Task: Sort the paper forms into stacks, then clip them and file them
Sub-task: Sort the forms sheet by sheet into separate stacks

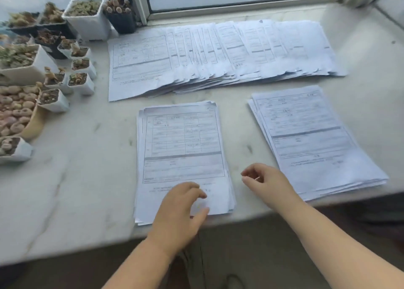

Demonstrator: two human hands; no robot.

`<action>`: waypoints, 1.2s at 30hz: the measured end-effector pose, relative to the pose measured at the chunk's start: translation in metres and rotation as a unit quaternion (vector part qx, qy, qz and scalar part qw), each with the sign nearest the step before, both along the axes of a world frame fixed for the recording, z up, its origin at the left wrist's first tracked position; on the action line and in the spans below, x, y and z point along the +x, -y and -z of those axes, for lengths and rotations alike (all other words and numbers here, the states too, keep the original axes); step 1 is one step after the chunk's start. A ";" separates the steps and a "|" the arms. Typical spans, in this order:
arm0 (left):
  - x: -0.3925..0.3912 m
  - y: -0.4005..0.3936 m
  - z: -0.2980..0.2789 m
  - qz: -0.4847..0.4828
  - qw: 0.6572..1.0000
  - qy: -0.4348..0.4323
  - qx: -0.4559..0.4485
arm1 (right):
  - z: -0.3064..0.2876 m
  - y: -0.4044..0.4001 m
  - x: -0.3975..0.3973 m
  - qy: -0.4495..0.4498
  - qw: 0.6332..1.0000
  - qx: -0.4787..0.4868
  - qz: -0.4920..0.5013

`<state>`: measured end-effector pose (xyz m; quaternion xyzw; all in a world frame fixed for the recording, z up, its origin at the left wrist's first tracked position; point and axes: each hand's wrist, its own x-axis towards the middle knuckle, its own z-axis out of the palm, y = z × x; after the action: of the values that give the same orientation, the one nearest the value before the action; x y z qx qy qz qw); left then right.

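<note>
The left hand (pixel 181 210) rests curled and empty on the near edge of the middle stack (pixel 182 148). The right hand (pixel 265 180), just right of it, pinches something thin. Another stack (pixel 310 135) lies beyond this hand; spread forms (pixel 218 52) lie farther back.

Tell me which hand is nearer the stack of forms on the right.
Right. The right hand hovers just beside the left edge of the right stack, with no clear contact visible. The left hand is farther away, over the near end of the middle stack.
</note>
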<state>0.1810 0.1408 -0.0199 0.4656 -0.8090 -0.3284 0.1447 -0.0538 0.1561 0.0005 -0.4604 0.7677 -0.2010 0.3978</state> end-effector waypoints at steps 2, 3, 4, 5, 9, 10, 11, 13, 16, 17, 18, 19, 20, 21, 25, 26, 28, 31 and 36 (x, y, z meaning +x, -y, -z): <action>-0.003 -0.022 0.007 -0.006 1.000 0.025 0.006 | 0.002 -0.013 0.002 -0.017 0.999 -0.012 -0.036; -0.003 -0.027 0.009 -0.013 0.999 0.030 -0.002 | 0.003 -0.017 0.004 -0.019 0.999 -0.019 -0.047; -0.003 -0.029 0.009 -0.019 0.999 0.033 -0.014 | 0.003 -0.020 0.007 -0.016 0.998 -0.025 -0.055; -0.003 -0.030 0.010 -0.022 0.999 0.040 -0.027 | 0.003 -0.022 0.010 -0.009 0.998 -0.029 -0.061; -0.007 -0.028 0.012 -0.029 0.995 0.072 -0.069 | 0.009 -0.029 0.018 0.048 0.996 -0.049 -0.059; -0.007 -0.027 0.013 -0.037 0.994 0.063 -0.076 | 0.012 -0.031 0.019 0.054 0.996 -0.048 -0.060; -0.006 -0.025 0.013 -0.050 0.995 0.047 -0.075 | 0.014 -0.032 0.019 0.053 0.995 -0.048 -0.063; -0.003 -0.024 0.015 -0.087 0.994 0.009 -0.058 | 0.019 -0.032 0.018 0.048 0.995 -0.053 -0.066; -0.003 -0.025 0.016 -0.184 0.980 -0.071 -0.020 | 0.023 -0.031 0.016 0.052 0.994 -0.065 -0.070; -0.006 -0.025 0.016 -0.222 0.970 -0.100 -0.013 | 0.024 -0.031 0.017 0.032 0.993 -0.074 -0.084; -0.009 -0.025 0.017 -0.257 0.958 -0.124 -0.013 | 0.025 -0.029 0.016 -0.017 0.990 -0.089 -0.112; -0.011 -0.024 0.017 -0.282 0.949 -0.139 -0.015 | 0.027 -0.026 0.015 -0.077 0.980 -0.102 -0.152; -0.014 -0.021 0.018 -0.297 0.943 -0.150 -0.018 | 0.028 -0.022 0.012 -0.128 0.967 -0.109 -0.193; -0.015 -0.017 0.019 -0.301 0.940 -0.157 -0.024 | 0.029 -0.017 0.010 -0.157 0.956 -0.104 -0.226; -0.010 -0.003 0.026 -0.175 0.970 -0.142 -0.089 | 0.035 -0.005 0.009 -0.133 0.957 -0.079 -0.245; -0.008 -0.001 0.029 -0.129 0.977 -0.130 -0.105 | 0.037 -0.004 0.010 -0.124 0.961 -0.088 -0.230; -0.006 -0.001 0.033 -0.056 0.989 -0.090 -0.105 | 0.039 -0.003 0.012 -0.123 0.965 -0.107 -0.204; -0.002 -0.003 0.034 -0.028 0.995 -0.038 -0.086 | 0.042 0.000 0.015 -0.126 0.969 -0.119 -0.174; 0.003 0.006 0.028 -0.100 0.991 -0.075 -0.047 | 0.037 0.002 0.013 -0.046 0.984 -0.128 -0.111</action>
<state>0.1841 0.1352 -0.0475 0.5112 -0.7597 -0.3076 0.2586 -0.0412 0.1541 -0.0370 -0.5989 0.6972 -0.2304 0.3197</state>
